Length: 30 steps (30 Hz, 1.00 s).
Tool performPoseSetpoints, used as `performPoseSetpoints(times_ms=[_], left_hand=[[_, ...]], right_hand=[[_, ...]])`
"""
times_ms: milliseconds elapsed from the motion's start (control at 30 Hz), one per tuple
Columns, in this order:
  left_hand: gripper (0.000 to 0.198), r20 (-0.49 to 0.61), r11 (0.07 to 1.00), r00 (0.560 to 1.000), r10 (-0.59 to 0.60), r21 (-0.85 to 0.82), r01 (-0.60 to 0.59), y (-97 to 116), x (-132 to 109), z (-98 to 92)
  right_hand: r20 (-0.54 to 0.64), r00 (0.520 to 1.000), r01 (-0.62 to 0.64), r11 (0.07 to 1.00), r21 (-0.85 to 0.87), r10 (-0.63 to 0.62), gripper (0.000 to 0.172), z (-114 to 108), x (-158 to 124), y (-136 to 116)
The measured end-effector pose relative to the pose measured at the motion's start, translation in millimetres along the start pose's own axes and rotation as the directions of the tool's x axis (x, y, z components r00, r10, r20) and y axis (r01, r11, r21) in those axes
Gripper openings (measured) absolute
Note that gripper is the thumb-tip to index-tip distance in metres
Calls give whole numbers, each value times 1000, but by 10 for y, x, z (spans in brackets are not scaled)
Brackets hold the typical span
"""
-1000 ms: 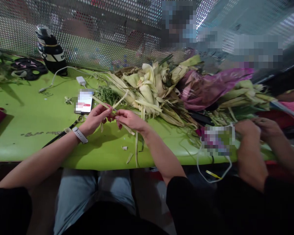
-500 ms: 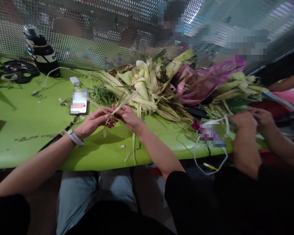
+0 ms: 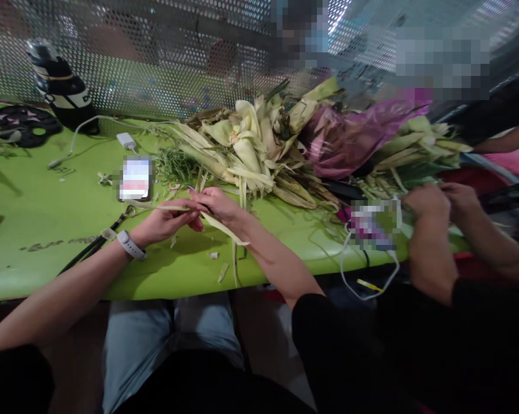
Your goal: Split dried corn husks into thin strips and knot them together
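At far left, a bottle (image 3: 56, 80) is seen upright at the back of the green tabletop (image 3: 48, 213), and a phone (image 3: 135, 178) is laid flat nearer the middle. The left hand (image 3: 167, 221), with a watch (image 3: 128, 244) at the wrist, is closed, its fingers pinched on a pale strip (image 3: 227, 231). The same strip is gripped just beside it by the pinched fingers of the right hand (image 3: 218, 206). The strip is held low over the tabletop, in front of the husk pile (image 3: 251, 149). A pink bag (image 3: 354, 138) is lodged in the pile. At far right, a co-worker's hands (image 3: 427, 201) are placed at the pile's edge.
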<state>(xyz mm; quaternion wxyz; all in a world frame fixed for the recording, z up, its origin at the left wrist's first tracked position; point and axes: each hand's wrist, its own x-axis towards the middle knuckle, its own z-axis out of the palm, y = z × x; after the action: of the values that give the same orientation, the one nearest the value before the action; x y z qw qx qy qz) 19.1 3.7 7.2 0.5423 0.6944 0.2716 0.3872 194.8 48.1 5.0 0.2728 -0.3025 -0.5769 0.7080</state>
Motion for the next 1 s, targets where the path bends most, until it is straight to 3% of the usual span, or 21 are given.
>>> performPoseSetpoints(times_ms=[167, 300, 500, 633, 700, 833, 1000], left_hand=[[25, 57, 994, 998, -10, 107, 4, 50, -1, -32], [24, 50, 994, 998, -28, 108, 23, 76, -3, 1], [29, -182, 994, 981, 70, 97, -53, -68, 39, -9], [27, -435, 984, 891, 132, 167, -64, -193, 81, -64], [30, -483, 994, 872, 80, 100, -36, -219, 88, -66], [39, -404, 994, 910, -89, -88, 58, -214, 77, -36], [40, -440, 988, 885, -153, -90, 126, -161, 72, -23]], right_hand=[[-152, 988, 10, 998, -65, -20, 40, -15, 27, -5], [-171, 984, 33, 990, -137, -56, 39, -52, 18, -20], [-252, 968, -41, 987, -153, 0, 34, -51, -12, -74], [-259, 964, -5, 975, -224, -55, 26, 13, -35, -99], [-237, 967, 16, 950, -313, -94, 20, 33, -60, -109], [-157, 974, 63, 858, -510, -165, 14, -1, -90, -107], [-120, 970, 107, 809, -578, -213, 20, -93, -96, -113]])
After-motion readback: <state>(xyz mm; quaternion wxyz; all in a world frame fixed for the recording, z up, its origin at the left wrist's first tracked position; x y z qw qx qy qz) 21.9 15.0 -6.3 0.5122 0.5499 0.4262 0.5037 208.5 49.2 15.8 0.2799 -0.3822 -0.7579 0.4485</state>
